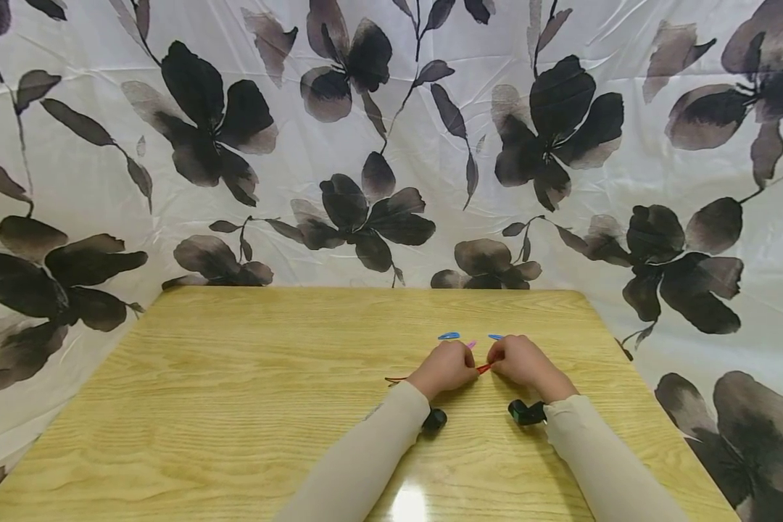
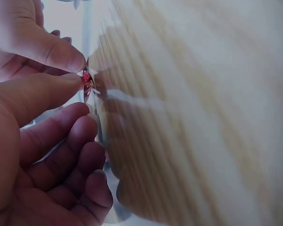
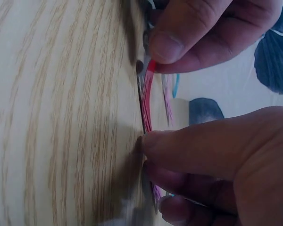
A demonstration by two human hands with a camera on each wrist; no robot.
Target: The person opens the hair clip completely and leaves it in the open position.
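Observation:
A red snap hair clip [image 1: 485,369] with a bare metal edge is stretched between both hands, low over the wooden table. My left hand [image 1: 449,368] pinches one end of it between thumb and forefinger; in the left wrist view its other fingers curl loosely below. The right hand [image 1: 524,361] pinches the opposite end, its thumb [image 3: 188,146] lying along the clip. In the right wrist view the red strip [image 3: 149,96] shows between the two pairs of fingertips. Beyond the hands lie a pink hair clip [image 1: 472,344] and blue hair clips [image 1: 449,336], partly hidden by the fingers.
A thin red and dark item [image 1: 395,380] pokes out left of the left hand. Both wrists carry small black cameras [image 1: 525,412]. The wooden table [image 1: 235,377] ends at a floral cloth [image 1: 365,145] hanging behind and at the sides.

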